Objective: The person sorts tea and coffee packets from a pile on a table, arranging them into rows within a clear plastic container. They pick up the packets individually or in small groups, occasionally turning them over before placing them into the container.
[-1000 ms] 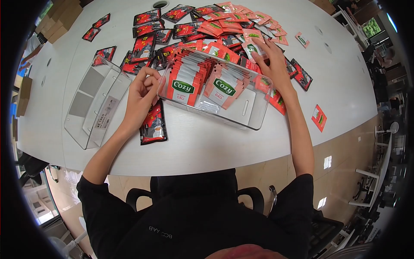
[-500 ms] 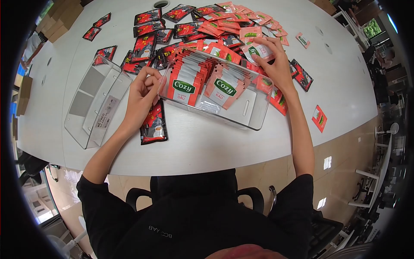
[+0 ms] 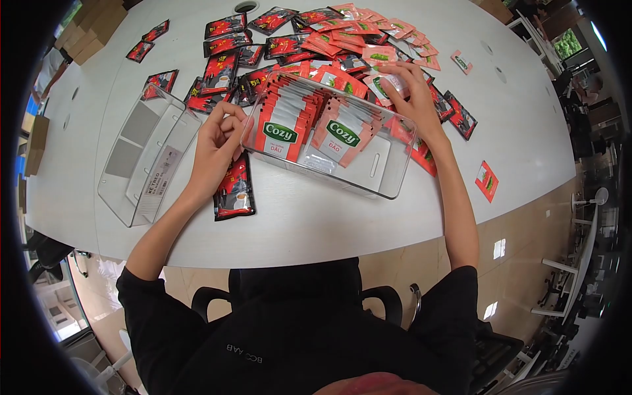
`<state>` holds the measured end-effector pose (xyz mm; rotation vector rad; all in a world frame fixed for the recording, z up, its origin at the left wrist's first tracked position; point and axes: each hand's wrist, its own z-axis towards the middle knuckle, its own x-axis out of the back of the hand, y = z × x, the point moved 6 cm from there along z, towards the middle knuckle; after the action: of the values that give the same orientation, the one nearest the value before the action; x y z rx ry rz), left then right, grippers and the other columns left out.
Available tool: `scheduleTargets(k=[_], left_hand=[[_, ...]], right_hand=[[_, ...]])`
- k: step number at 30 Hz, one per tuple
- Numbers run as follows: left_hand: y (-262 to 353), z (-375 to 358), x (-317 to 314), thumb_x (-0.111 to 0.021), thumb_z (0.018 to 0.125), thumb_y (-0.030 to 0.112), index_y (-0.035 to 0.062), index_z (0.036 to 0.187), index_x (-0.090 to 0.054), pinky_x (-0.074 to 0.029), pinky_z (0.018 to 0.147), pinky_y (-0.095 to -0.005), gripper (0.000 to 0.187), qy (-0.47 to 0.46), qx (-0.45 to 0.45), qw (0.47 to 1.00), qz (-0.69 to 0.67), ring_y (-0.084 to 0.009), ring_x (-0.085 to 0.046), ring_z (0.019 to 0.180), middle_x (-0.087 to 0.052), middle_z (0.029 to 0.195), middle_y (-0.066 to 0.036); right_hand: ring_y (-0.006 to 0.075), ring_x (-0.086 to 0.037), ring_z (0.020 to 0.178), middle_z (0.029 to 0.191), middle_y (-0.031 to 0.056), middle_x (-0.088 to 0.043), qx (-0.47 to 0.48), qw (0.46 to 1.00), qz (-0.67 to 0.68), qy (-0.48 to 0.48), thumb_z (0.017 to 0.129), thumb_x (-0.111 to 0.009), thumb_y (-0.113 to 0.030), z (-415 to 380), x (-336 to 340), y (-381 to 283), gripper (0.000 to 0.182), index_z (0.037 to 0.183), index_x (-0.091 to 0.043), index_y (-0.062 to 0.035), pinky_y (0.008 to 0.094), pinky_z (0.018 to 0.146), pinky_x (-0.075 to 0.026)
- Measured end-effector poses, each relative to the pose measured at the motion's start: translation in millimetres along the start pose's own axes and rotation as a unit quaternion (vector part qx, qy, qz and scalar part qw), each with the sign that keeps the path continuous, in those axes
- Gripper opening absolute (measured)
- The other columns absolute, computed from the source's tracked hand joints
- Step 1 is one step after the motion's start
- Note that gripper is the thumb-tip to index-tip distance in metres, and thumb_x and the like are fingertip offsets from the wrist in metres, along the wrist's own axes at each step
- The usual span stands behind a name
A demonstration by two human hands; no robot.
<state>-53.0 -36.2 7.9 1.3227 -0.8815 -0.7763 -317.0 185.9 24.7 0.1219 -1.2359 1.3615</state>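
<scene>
My left hand [image 3: 224, 131] is closed on the left end of a clear plastic bin [image 3: 388, 174], which is tilted on the table. Two rows of Cozy sachets stand inside it: red "DÂU" sachets [image 3: 280, 133] at the left and pink "ĐÀO" sachets [image 3: 342, 133] beside them. Behind the bin's right end, my right hand [image 3: 421, 105] pinches a pink Cozy sachet [image 3: 379, 88] just above the pile; its fingertips partly cover that sachet. The bin's right compartment shows its bare slotted bottom.
A second clear bin [image 3: 138, 155] with a label lies at the left. Black-and-red packets [image 3: 220, 72] and pink sachets [image 3: 401, 27] are heaped behind. One black-and-red packet [image 3: 235, 191] lies in front of my left hand. Single sachets [image 3: 486, 181] lie at the right.
My right hand has shifted slightly down and left with the pink sachet, toward the bin. My left hand and the bin have stayed in place.
</scene>
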Motion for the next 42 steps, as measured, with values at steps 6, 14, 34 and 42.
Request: scheduleTargets(k=[6,14,34,42], left_hand=[[0,0,-1,-0.059,0.102,0.019,0.0118,0.101,-0.05,-0.027,0.052,-0.0169,0.012,0.0,-0.001,1.0,0.0,0.0021,-0.038,0.059,-0.048,0.07,0.008],[0,-1,0,-0.059,0.102,0.019,0.0117,0.101,-0.05,-0.028,0.052,-0.017,0.011,0.0,0.001,1.0,0.0,0.0022,-0.039,0.06,-0.048,0.07,0.008],[-3,0,2,-0.059,0.102,0.019,0.0106,0.103,-0.051,-0.028,0.053,-0.0171,0.012,0.001,-0.001,1.0,-0.002,0.0017,-0.039,0.061,-0.048,0.07,0.008],[-3,0,2,-0.06,0.101,0.02,0.0112,0.103,-0.051,-0.028,0.053,-0.017,0.013,0.008,0.008,1.0,-0.004,0.0017,-0.039,0.061,-0.047,0.07,0.008]], right_hand=[[0.0345,-0.042,0.135,0.132,0.0158,-0.054,-0.027,0.998,0.048,-0.016,0.1,-0.059,-0.031,3,-3,14,0.028,0.117,-0.07,-0.0123,0.0394,0.093,-0.049],[0.0435,-0.03,0.143,0.144,0.029,-0.046,-0.021,0.997,-0.046,0.063,0.098,-0.057,-0.046,8,1,24,0.034,0.124,-0.072,-0.0278,0.0524,0.115,-0.025],[0.0358,-0.04,0.137,0.142,0.0151,-0.054,-0.001,0.999,-0.045,0.008,0.086,-0.074,-0.032,12,-1,24,0.036,0.121,-0.073,-0.0258,0.0473,0.112,-0.033],[0.0345,-0.043,0.135,0.14,0.013,-0.057,-0.042,0.999,0.0,-0.027,0.078,-0.078,-0.02,13,2,26,0.042,0.119,-0.074,-0.0273,0.0476,0.113,-0.033]])
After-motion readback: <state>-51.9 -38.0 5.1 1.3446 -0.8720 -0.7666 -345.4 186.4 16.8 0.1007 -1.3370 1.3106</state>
